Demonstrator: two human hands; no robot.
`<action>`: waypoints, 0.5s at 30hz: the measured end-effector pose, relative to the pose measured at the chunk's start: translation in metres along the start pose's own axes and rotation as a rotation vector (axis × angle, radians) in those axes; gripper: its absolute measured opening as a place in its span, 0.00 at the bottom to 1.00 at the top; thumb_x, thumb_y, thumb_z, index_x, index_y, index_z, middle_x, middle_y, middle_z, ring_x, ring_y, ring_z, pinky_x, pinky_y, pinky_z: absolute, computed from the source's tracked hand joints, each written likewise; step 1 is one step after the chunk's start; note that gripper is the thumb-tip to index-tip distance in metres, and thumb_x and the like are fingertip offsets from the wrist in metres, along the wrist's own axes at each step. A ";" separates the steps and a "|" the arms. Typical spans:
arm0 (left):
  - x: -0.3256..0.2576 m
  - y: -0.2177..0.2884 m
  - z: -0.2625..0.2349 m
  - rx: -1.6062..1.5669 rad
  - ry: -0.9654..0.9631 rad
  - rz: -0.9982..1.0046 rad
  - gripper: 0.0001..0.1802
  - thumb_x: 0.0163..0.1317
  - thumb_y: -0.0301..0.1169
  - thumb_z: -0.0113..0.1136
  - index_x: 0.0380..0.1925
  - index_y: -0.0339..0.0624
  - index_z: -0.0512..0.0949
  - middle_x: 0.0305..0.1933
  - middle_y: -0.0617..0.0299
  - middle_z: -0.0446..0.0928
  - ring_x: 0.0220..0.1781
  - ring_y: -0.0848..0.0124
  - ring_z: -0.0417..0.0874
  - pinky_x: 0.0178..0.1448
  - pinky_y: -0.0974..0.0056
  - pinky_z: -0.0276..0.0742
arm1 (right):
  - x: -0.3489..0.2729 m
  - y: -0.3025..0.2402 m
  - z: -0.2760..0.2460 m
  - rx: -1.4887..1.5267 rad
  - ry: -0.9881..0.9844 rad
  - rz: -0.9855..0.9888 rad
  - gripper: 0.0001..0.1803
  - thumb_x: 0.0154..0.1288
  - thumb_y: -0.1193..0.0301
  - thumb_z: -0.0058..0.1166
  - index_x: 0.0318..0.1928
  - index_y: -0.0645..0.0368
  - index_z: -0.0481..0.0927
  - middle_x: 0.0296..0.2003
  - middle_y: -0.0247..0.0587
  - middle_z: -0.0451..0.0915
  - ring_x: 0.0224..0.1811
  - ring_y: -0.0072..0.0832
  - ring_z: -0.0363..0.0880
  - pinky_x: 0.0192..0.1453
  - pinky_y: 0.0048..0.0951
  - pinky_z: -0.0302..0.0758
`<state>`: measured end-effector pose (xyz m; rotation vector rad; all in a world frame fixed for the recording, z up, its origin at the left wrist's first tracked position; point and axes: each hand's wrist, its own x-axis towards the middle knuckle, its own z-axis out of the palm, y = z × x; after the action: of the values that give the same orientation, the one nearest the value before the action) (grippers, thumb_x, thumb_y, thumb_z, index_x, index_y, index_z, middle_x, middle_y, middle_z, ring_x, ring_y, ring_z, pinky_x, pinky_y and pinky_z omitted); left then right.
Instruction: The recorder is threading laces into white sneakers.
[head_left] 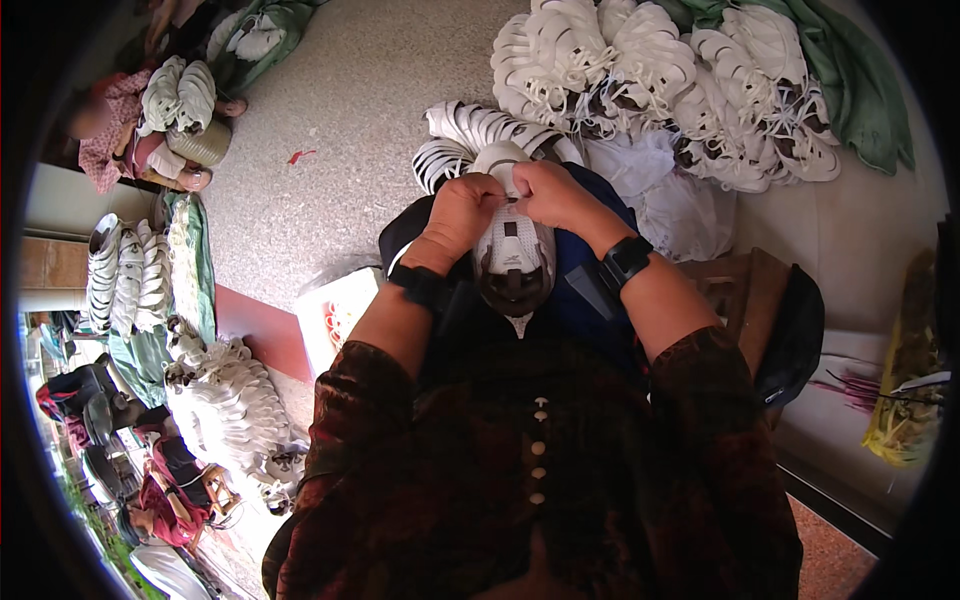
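A white shoe upper (512, 243) with a dark lining lies lengthwise over my lap, its heel end toward me. My left hand (464, 216) is closed on its left side, fingertips pinched near the middle opening. From the other side my right hand (562, 201) grips it, with thumb and forefinger pinched close to the left fingertips. Whether a lace runs between the fingertips is too small to see. Just beyond my hands, a row of nested white uppers (490, 125) with dark edges rests against dark cloth (605, 200).
Heaps of white laced uppers (650, 70) lie at the far right beside a green sack (860, 90). Thin white plastic bags (680, 205) sit nearer. More stacked uppers (225, 410) stand at left. Another person (120, 130) sits far left with uppers; others are lower left. A wooden stool (745, 290) is at right.
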<state>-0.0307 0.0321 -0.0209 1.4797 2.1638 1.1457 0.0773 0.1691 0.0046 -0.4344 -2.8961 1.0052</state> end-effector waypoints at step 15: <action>0.004 0.001 -0.001 -0.039 -0.041 -0.003 0.03 0.50 0.24 0.60 0.25 0.37 0.77 0.23 0.58 0.76 0.26 0.71 0.76 0.36 0.68 0.73 | -0.008 0.002 0.013 -0.050 0.184 -0.101 0.08 0.48 0.75 0.56 0.25 0.64 0.70 0.22 0.54 0.74 0.28 0.49 0.75 0.31 0.43 0.70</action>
<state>-0.0327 0.0347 -0.0188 1.4699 2.1038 1.1407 0.0837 0.1603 -0.0069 -0.3587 -2.7525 0.8331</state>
